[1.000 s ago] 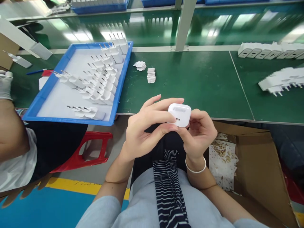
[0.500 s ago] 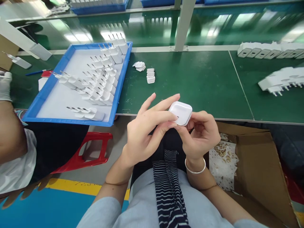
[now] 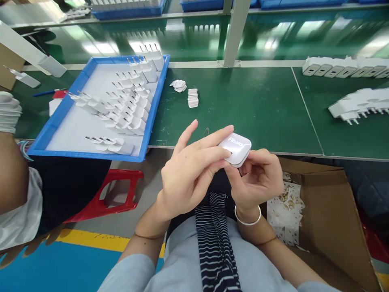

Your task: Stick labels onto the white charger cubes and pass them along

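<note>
A white plastic piece (image 3: 238,148) with rounded corners and faint lettering on its face is held between both hands, just in front of the green table's edge. My left hand (image 3: 194,172) grips its left side, thumb below and fingertips on the face, with one finger raised. At the lower right, my right hand (image 3: 258,174) pinches it between thumb and curled fingers. Beyond the hands, a small stack of white pieces (image 3: 193,98) and a loose pile of white bits (image 3: 178,85) lie on the green table (image 3: 243,97).
A blue tray (image 3: 156,99) with several white plug adapters stands at the left. More adapters (image 3: 361,103) line the right side. An upright post (image 3: 235,34) rises at the back. A cardboard box (image 3: 331,211) sits low right. A co-worker's gloved hand (image 3: 9,111) shows far left.
The white piece has shifted slightly right and tilted, and lettering now shows on its face. The co-worker's gloved hand has come further into view.
</note>
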The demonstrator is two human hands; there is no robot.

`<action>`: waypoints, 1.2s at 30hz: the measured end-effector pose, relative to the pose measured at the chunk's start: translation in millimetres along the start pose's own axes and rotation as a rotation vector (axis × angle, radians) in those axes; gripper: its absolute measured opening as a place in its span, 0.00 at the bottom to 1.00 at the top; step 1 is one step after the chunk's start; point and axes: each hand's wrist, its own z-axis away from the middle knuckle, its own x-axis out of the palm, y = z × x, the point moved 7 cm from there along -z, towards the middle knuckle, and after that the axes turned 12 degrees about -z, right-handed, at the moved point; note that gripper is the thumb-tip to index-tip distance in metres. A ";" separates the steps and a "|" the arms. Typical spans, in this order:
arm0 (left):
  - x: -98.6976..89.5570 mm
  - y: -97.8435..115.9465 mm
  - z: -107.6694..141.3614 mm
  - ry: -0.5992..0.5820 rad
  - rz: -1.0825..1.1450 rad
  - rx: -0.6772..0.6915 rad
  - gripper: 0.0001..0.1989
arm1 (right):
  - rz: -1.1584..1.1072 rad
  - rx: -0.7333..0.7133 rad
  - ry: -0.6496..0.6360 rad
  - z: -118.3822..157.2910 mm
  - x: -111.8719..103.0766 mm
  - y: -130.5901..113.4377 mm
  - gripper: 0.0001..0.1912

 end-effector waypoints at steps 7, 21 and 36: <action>0.0 -2.4 -0.8 -0.046 0.028 -0.019 0.10 | -0.014 0.017 -0.028 -1.1 1.3 0.5 0.12; -2.5 -8.7 -5.9 -0.161 -0.028 -0.054 0.20 | -0.029 0.073 -0.084 -4.8 0.7 15.0 0.11; 10.4 1.3 -29.5 -0.322 -0.271 0.092 0.09 | -0.198 0.092 -0.182 -19.2 -14.6 49.5 0.14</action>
